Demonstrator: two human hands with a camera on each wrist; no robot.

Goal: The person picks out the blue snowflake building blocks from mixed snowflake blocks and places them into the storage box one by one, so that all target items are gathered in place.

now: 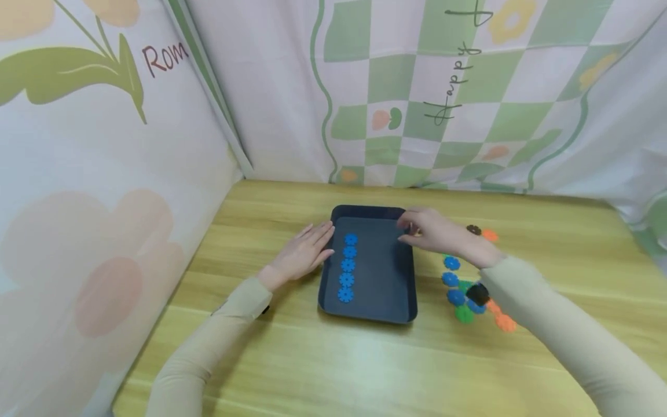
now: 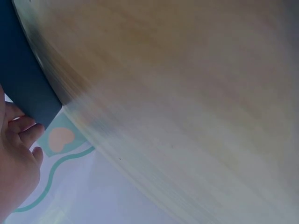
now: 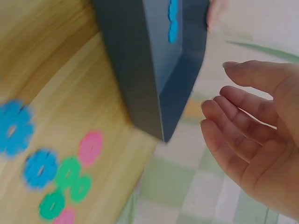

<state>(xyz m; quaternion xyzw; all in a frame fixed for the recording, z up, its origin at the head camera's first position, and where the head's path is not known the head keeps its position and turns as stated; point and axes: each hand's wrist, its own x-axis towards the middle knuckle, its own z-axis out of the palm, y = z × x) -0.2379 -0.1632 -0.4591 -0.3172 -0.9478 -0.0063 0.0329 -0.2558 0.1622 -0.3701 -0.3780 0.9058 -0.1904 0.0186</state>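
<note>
Tray (image 1: 377, 272): dark, shallow, lay flat on the desk (image 1: 281, 359) between the two hands, long sides running away from the person; probably placed there so both hands could reach it.
Blue row (image 1: 348, 264): five flower-shaped discs in one line on the tray floor, near its left wall; set close together end to end, likely to keep the line tidy and the rest of the floor bare.
Left hand (image 1: 304, 250): fingers straight, fairly close together, thumb a little apart; fingertips touched the tray's left rim, gripping nothing; looked like a light brace against sliding.
Right hand (image 1: 427, 229): hovered above the tray's right rim, toward the far corner; thumb and fingers loosely bent with a moderate gap, no disc seen between them; the bent pose would suit small flat pieces.
Loose discs (image 1: 455, 297): blue, green, orange and black, on the desk right of the tray, partly overlapping, some hidden by the right sleeve (image 1: 552, 324); handy for the right hand, presumably why they sat on that side.
Far discs: one black disc (image 1: 473, 229) and one orange disc (image 1: 489, 235) lay beyond the right forearm, apart from the main cluster.
Curtain (image 1: 396, 81): green-and-white check, hung behind the desk.
</note>
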